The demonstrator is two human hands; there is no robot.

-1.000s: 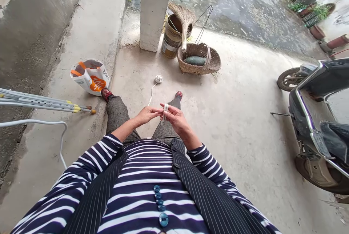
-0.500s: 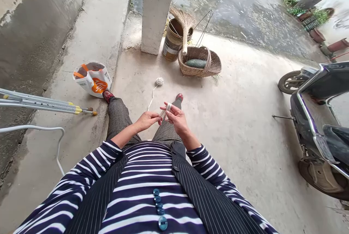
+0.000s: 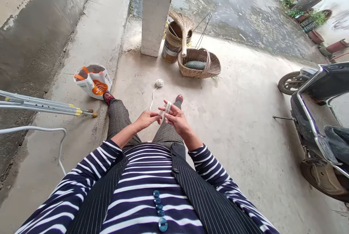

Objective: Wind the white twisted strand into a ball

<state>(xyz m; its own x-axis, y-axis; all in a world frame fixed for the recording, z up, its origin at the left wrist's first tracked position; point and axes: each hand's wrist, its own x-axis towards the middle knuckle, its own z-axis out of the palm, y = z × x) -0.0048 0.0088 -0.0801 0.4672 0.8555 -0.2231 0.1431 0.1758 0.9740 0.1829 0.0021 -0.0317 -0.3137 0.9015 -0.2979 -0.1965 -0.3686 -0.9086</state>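
Observation:
My left hand [image 3: 147, 119] is closed in a pinch on a strand of white yarn, in front of my lap. Close beside it, my right hand [image 3: 178, 121] has the yarn wound in a loop [image 3: 168, 107] round its raised fingers, with the thumb pressed in near the loop's lower end. A short stretch of strand runs between the two hands. From the left hand, a loose tail of yarn [image 3: 152, 97] leads forward to a white yarn ball [image 3: 159, 83] lying on the concrete floor. What the left fingertips cover is hidden.
A wicker basket [image 3: 191, 72] holds a green gourd [image 3: 195, 65]. Behind it a bucket [image 3: 170, 50] carries a straw broom [image 3: 184, 27], near a concrete pillar [image 3: 156, 16]. A white-and-orange bag [image 3: 92, 83] and crutches [image 3: 54, 107] are at left, a scooter [image 3: 313, 117] at right.
My right hand's fingers have spread a little within the yarn loop. The left hand keeps its pinch, and the yarn ball lies in about the same spot.

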